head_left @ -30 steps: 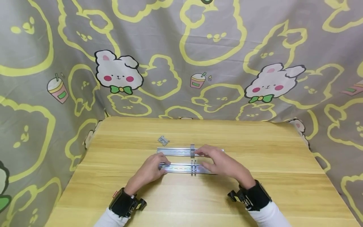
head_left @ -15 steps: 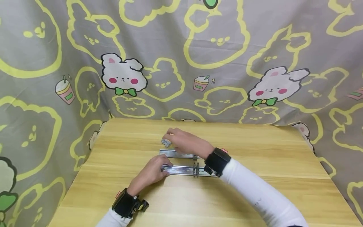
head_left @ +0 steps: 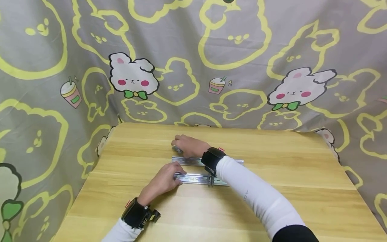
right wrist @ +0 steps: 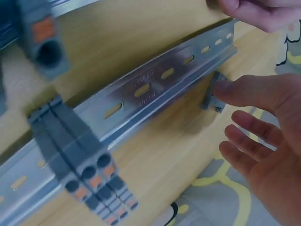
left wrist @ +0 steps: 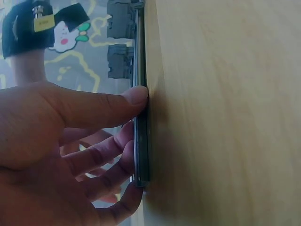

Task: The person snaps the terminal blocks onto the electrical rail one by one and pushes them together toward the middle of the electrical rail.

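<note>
My left hand [head_left: 164, 179] holds the left end of the nearer metal DIN rail [head_left: 195, 179], thumb along one edge and fingers along the other. Two grey terminal blocks [left wrist: 120, 61] sit on that rail. Past the farther DIN rail [right wrist: 155, 80], my right hand [head_left: 191, 147] is at a loose grey terminal block [right wrist: 214, 96]. In the right wrist view its thumb tip overlaps the block, while three fingers are loosely bent below. The index finger is hidden, so whether the block is pinched cannot be seen. Three grey terminal blocks with orange parts [right wrist: 75, 146] are on the farther rail.
Both rails lie roughly parallel on a wooden table [head_left: 242, 215]. My right forearm [head_left: 251, 191] crosses above them, hiding parts of both. A grey patterned curtain [head_left: 187, 77] hangs around the back and sides of the table.
My right hand has moved left and away from beside the mounted blocks to the loose terminal block beyond the farther rail. The left hand keeps its hold on the nearer rail.
</note>
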